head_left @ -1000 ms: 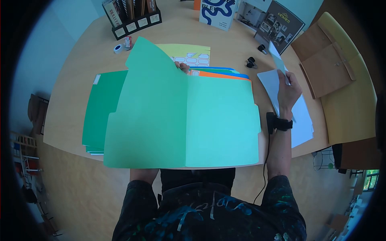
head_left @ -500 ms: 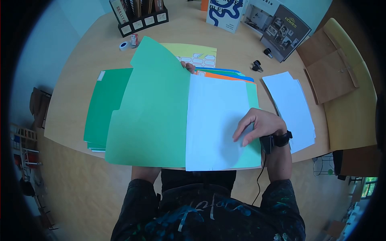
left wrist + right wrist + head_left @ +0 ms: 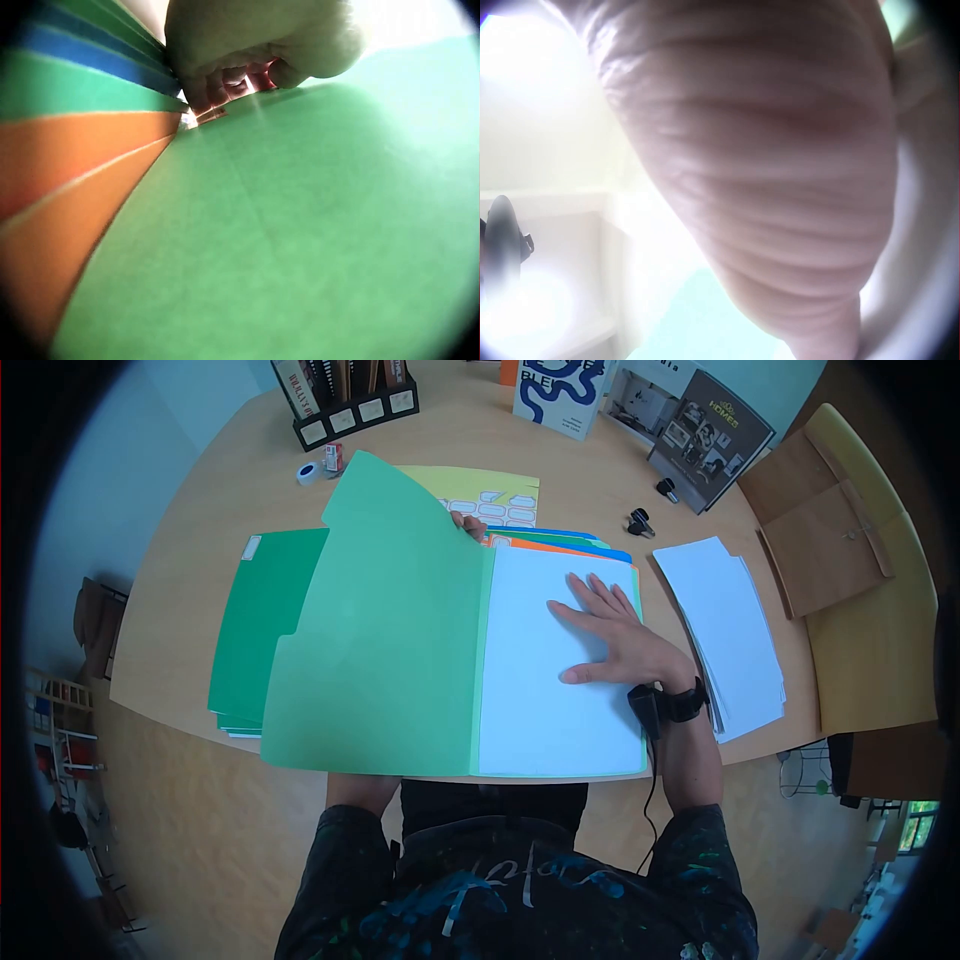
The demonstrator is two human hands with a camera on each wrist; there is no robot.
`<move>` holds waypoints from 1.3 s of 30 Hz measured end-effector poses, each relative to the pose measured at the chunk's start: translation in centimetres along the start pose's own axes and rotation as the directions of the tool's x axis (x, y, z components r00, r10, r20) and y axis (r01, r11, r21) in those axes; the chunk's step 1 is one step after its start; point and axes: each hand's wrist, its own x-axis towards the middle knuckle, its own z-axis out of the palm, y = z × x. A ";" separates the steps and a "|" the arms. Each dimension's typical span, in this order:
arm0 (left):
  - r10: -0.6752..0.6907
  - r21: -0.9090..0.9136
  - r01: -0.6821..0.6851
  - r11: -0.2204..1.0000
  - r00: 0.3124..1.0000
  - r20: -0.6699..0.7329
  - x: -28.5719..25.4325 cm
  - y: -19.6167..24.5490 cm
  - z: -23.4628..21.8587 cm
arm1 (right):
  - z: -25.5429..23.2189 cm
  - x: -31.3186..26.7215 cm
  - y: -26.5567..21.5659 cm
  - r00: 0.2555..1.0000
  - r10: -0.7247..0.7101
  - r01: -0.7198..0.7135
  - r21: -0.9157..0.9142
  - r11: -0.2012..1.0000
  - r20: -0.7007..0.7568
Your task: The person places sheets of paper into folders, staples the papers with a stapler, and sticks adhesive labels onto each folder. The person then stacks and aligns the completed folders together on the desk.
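Note:
A light green file folder (image 3: 380, 640) lies spread in front of me, its left flap raised. At the flap's top edge my left hand (image 3: 468, 525) grips it with curled fingers, the arm hidden behind the flap; the left wrist view shows those fingers (image 3: 217, 90) over the folder's edge. White paper (image 3: 530, 710) covers the right half of the folder. My right hand (image 3: 615, 640) rests on this paper, fingers spread and straight. In the right wrist view, its palm side (image 3: 780, 172) fills most of the picture. Orange and blue folders (image 3: 600, 550) show beneath.
Dark green folders (image 3: 262, 630) are stacked at left, white paper sheets (image 3: 730, 640) at right. Behind lie a yellow folder with label stickers (image 3: 500, 485), a tape roll (image 3: 308, 474) and black binder clips (image 3: 640, 523). Farther back stand a black organizer (image 3: 358, 418) and books (image 3: 712, 440).
My right hand brought white paper from the right-hand pile into the folder, let go, and moved up onto it with spread fingers. The paper shifted slightly right. The left hand keeps its hold.

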 end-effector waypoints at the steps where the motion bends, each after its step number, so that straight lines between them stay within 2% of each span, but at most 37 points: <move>1: -0.005 -0.005 0.005 1.000 1.000 -0.004 0.0 -0.1 0.1 | 0.0 0.0 0.0 1.000 0.002 -0.002 0.000 1.000 0.000; 3: -0.016 -0.018 0.015 1.000 1.000 -0.009 -0.1 -0.2 0.3 | 0.1 0.1 -0.2 0.999 -0.048 0.049 0.030 0.998 -0.025; 16: -0.057 -0.097 0.052 0.994 0.997 -0.057 0.0 -0.3 1.0 | 0.7 0.3 -0.9 0.999 -0.039 0.039 0.006 0.999 -0.038; 19: -0.070 -0.124 0.062 0.990 0.995 -0.066 -0.1 -0.5 1.2 | -0.2 0.0 -1.3 0.996 -0.025 0.028 0.032 0.999 -0.089; 21: -0.080 -0.148 0.068 0.987 0.994 -0.076 -0.3 -0.6 1.3 | -1.3 -0.2 -0.4 0.941 -0.004 0.128 0.344 0.930 -0.338; 23: -0.092 -0.173 0.076 0.982 0.992 -0.087 -0.5 -0.7 1.2 | -2.9 -0.2 0.4 0.841 0.247 0.076 0.558 0.827 -0.481; 24: -0.095 -0.187 0.077 0.979 0.991 -0.092 -0.6 -0.7 1.2 | -3.4 -0.1 1.3 0.843 0.244 0.073 0.552 0.831 -0.479; 26: -0.110 -0.206 0.089 0.975 0.989 -0.097 -0.8 -0.6 1.1 | -3.9 -0.2 3.5 0.758 0.455 0.057 0.743 0.667 -0.467; 27: -0.115 -0.216 0.092 0.972 0.989 -0.096 -0.7 -0.6 1.3 | -4.3 -0.2 4.5 0.757 0.454 0.056 0.739 0.672 -0.470; 29: -0.130 -0.232 0.105 0.967 0.987 -0.095 -0.6 -0.6 1.5 | -4.8 -0.3 6.7 0.759 0.508 -0.108 0.690 0.716 -0.408; 30: -0.139 -0.240 0.113 0.964 0.986 -0.096 -0.7 -0.7 1.5 | -5.4 0.5 8.7 0.746 0.489 -0.207 0.541 0.815 -0.452; 31: -0.150 -0.248 0.122 0.961 0.984 -0.099 -0.8 -0.9 1.5 | -5.6 1.6 9.8 0.744 0.494 -0.213 0.541 0.814 -0.450; 32: -0.161 -0.254 0.131 0.958 0.982 -0.102 -1.0 -1.0 1.6 | -5.7 2.7 10.7 0.712 0.473 -0.322 0.357 0.877 -0.520; 33: -0.169 -0.260 0.138 0.956 0.980 -0.103 -1.2 -1.0 1.7 | -5.7 3.6 11.7 0.686 0.432 -0.425 0.159 0.891 -0.585; 37: -0.181 -0.272 0.147 0.951 0.978 -0.104 -1.0 -0.4 2.0 | -5.5 6.5 13.7 0.691 0.427 -0.409 0.171 0.896 -0.583; 39: -0.182 -0.281 0.146 0.949 0.978 -0.104 -0.8 0.0 2.2 | -6.2 7.2 13.9 0.735 0.488 -0.480 0.147 0.865 -0.470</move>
